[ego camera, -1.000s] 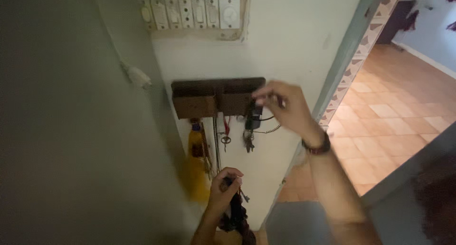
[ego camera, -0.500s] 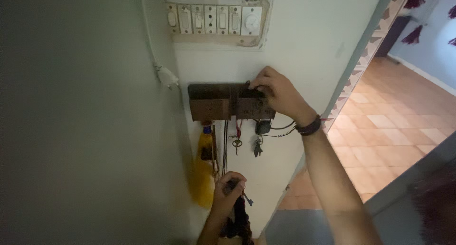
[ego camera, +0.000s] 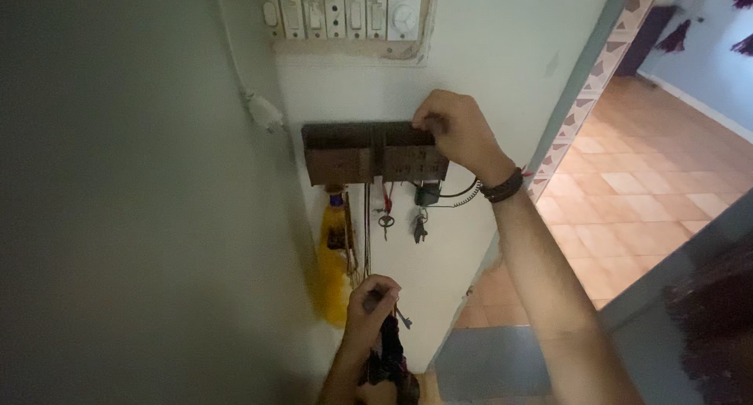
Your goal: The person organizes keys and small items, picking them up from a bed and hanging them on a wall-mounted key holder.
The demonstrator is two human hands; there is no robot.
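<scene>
A dark wooden key holder (ego camera: 353,154) with two pockets hangs on the white wall. My right hand (ego camera: 459,130) reaches over its top right edge, fingers curled into the right pocket; whether they hold anything is hidden. Under the holder hang small keys (ego camera: 385,220), a second key bunch (ego camera: 420,226) with a black fob, and a coiled black cord (ego camera: 463,195). Lower down, my left hand (ego camera: 372,304) is closed around a dark bundle (ego camera: 390,356) with a small key sticking out beside it.
A row of white switches (ego camera: 345,14) sits above the holder. A yellow tassel-like thing (ego camera: 333,256) hangs at the holder's left. A white plug (ego camera: 263,111) sticks out at the wall corner. A doorway to the right opens onto an orange tiled floor (ego camera: 651,185).
My right hand rose from the hanging keys to the top of the holder and dipped its fingers into the right pocket. My left hand stayed low with the dark bundle.
</scene>
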